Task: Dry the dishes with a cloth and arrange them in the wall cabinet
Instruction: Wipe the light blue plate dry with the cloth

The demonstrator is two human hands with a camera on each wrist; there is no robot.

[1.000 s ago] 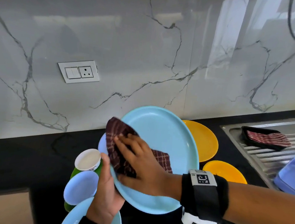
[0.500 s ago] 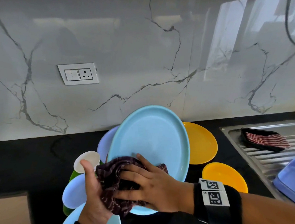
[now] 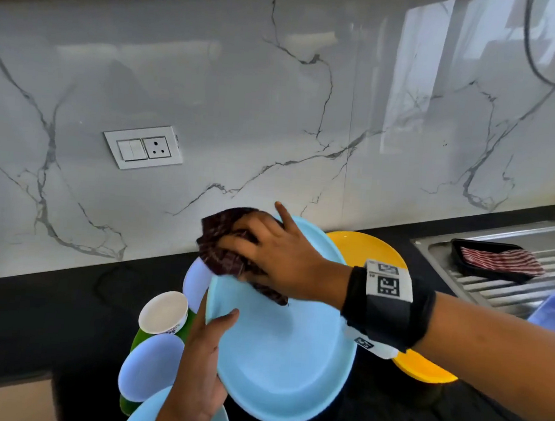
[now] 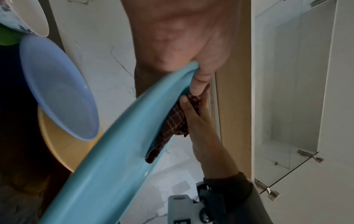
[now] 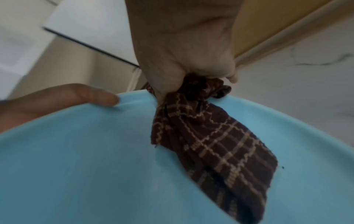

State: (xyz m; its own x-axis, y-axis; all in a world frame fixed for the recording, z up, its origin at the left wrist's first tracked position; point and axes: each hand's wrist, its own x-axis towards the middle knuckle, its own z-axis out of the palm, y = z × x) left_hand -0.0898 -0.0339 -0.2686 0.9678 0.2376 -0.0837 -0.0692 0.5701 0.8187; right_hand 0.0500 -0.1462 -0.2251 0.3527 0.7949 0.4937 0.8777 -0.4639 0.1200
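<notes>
A large light-blue plate [image 3: 284, 360] is held tilted above the black counter. My left hand [image 3: 204, 364] grips its left rim, thumb on the inside face. My right hand [image 3: 266, 252] holds a bunched dark brown checked cloth [image 3: 227, 243] against the plate's upper rim. In the right wrist view the cloth [image 5: 210, 144] hangs from the fist down over the plate [image 5: 86, 159]. In the left wrist view the plate [image 4: 114, 144] is seen edge-on with the cloth [image 4: 172, 128] on its face. The open wall cabinet [image 4: 291, 91] appears there with white shelves.
On the counter stand two yellow plates [image 3: 366, 250], lilac bowls [image 3: 147, 366], a white cup [image 3: 163, 312], a green dish [image 3: 140, 335] and another blue plate [image 3: 140, 418]. At right, the steel sink drainboard [image 3: 496, 280] carries a black tray with a striped cloth [image 3: 498, 261] and a lilac container [image 3: 553, 311].
My right hand has carried the cloth from the plate's lower rim up to its upper left rim. The left thumb now lies uncovered on the plate's left edge.
</notes>
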